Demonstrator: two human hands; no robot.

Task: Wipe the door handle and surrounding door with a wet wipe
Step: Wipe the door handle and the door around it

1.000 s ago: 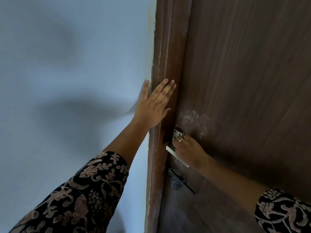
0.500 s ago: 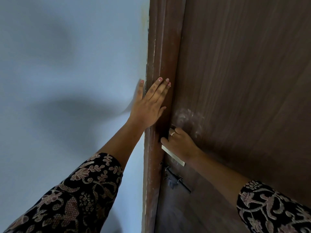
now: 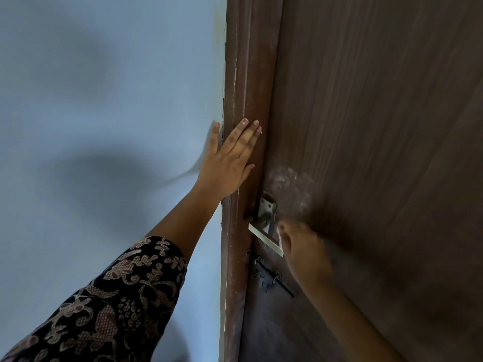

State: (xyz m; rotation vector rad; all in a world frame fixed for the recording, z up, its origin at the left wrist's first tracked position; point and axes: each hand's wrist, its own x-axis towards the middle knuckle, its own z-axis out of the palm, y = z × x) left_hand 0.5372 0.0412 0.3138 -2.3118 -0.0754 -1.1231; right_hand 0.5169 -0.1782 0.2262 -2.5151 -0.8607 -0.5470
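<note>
Bracing the door frame (image 3: 251, 74) with a flat, open left hand (image 3: 230, 163); the blurred right hand (image 3: 303, 246), grip unclear, beside the handle (image 3: 265, 237).

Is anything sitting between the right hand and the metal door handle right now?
Nothing visible does. The blurred right hand sits against the silver metal lever handle on the dark brown wooden door. The left hand rests flat higher up on the reddish-brown door frame, away from it.
</note>
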